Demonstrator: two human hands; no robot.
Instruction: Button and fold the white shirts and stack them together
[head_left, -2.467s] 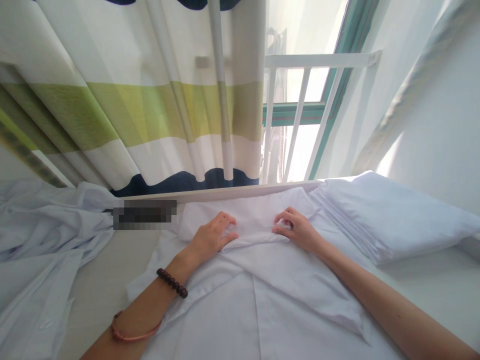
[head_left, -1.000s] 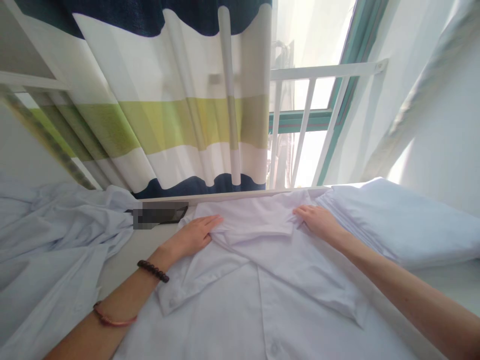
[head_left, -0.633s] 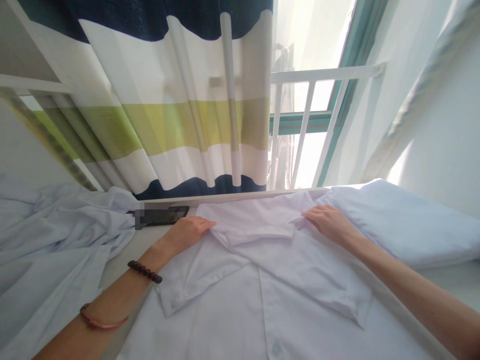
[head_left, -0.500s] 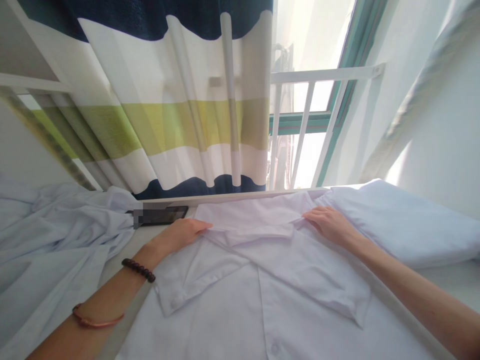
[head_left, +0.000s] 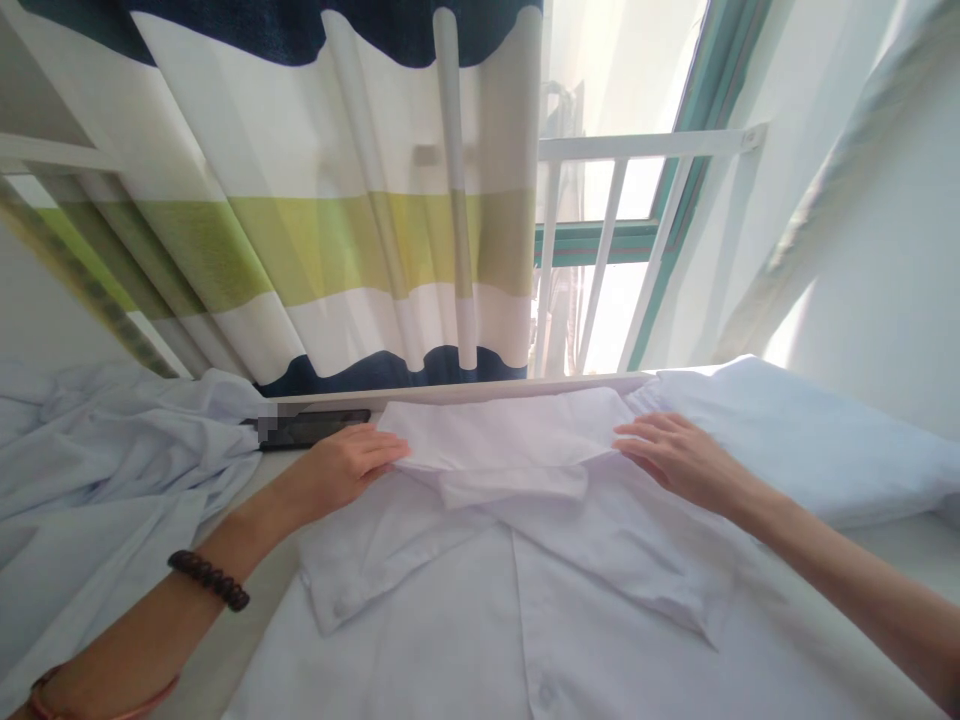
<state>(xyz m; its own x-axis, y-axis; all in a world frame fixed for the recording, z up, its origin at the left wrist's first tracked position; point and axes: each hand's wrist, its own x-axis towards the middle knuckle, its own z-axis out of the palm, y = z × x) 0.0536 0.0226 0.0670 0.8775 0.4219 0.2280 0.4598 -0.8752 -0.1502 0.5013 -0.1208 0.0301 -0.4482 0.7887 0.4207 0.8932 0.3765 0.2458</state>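
Observation:
A white button-up garment, which looks like a shirt or coat, lies spread with its front facing up. Its wide collar area is at the far end, with a small folded band below it. My left hand rests at the left edge of the collar, fingers stretched out and touching the cloth. At the right edge, my right hand has its fingers spread over or against the fabric. Two loose pointed flaps of cloth cross the upper front. Dark beads circle my left wrist.
A black phone-like device, partly blurred out, lies beyond my left hand. Crumpled white cloth is on the left; a white pillow-like bundle on the right. Behind stand a striped curtain and a white railing.
Both hands have let go of the collar edges and their fingers have opened out. The collar lies flatter and broader. My left forearm has shifted a little left.

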